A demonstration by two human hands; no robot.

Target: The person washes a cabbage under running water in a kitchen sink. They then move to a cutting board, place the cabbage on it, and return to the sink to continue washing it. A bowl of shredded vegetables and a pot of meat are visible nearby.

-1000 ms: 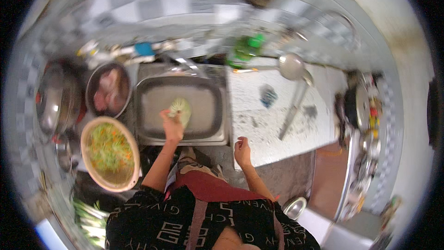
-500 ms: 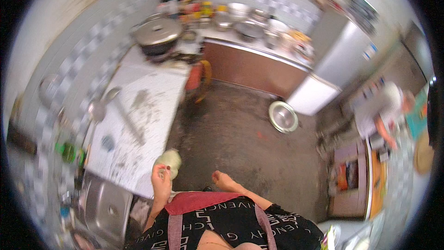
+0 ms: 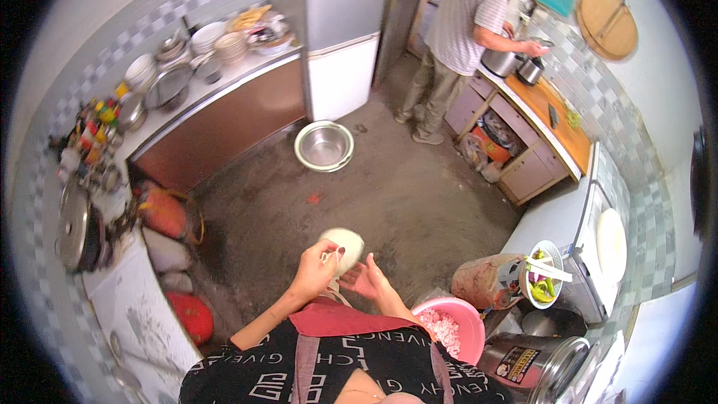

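In front of my apron, my left hand [image 3: 317,265] is closed on a pale, round, cream-coloured thing [image 3: 348,245]; its kind is not clear. White strips show by the fingers and beneath it. My right hand [image 3: 363,280] is close by at its lower right, palm turned up and fingers spread; whether it touches the thing I cannot tell. To the right of my body, a pink basin [image 3: 473,331] holds small pink pieces [image 3: 440,331].
A metal basin [image 3: 324,147] sits on the floor ahead. Another person [image 3: 473,22] stands at the wooden counter [image 3: 561,108]. At right is a white colander [image 3: 544,251] with green vegetables; at left, a white worktop [image 3: 123,292] and an orange-red gas cylinder [image 3: 166,212].
My view has swung to the right, bringing the pink basin and colander into sight. My hands have come together; the left still holds the pale thing, now raised farther in front of me.
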